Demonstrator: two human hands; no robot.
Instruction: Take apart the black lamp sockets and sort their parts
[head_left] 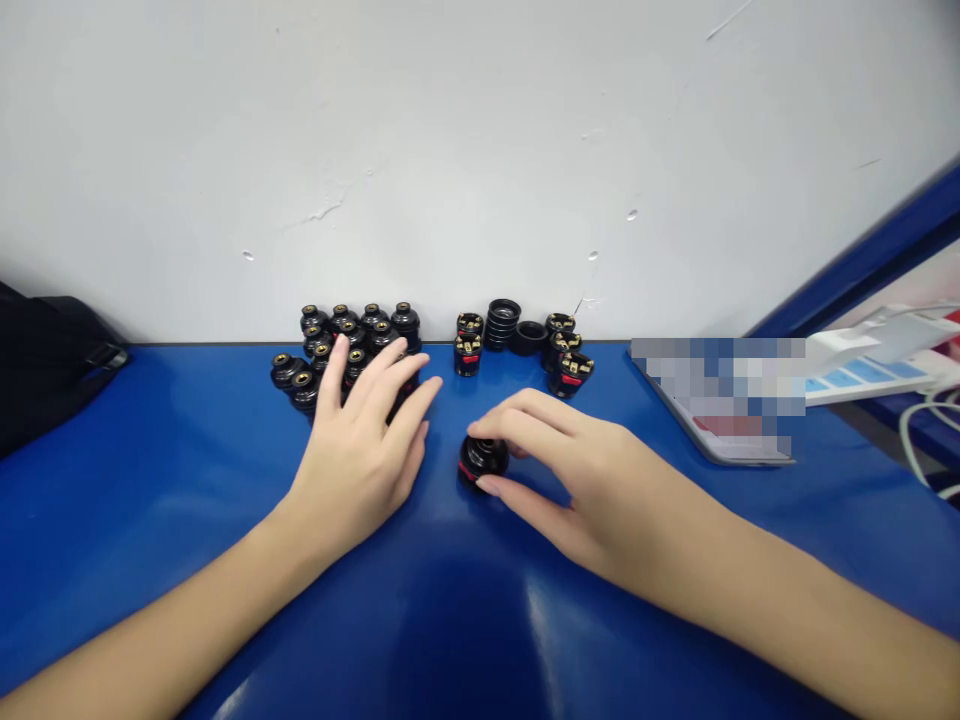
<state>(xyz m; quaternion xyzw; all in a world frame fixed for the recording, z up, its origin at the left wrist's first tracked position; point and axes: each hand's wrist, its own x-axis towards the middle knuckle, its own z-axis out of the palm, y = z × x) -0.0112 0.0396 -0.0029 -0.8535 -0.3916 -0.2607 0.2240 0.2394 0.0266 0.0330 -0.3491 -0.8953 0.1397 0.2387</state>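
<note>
Along a blue counter (465,620) backed by a scuffed white wall (480,150), a black bag (52,365) sits at far left. Next stands a tight cluster of black bell-shaped fittings (356,335), many showing brass-lined holes on top. A person's left hand (356,450) extends over the front of the group, palm down, fingers spread and open; whether the fingertips touch the fittings cannot be told. To the right, near the wall, two round inserts (467,356) with brass contacts stand one behind the other, the front one showing a red tab. Closer to the person, between the two hands, a black fitting with a red band (478,463) sits low at the counter, gripped between the thumb and fingers of the right hand (592,470). Behind it, a threaded black sleeve (503,325) stands beside a low black ring (529,338), with three more inserts (574,375) just past them. At far right are a flat device (750,455), partly pixelated, a white-and-blue object (862,376) and pale cables (909,432).
</note>
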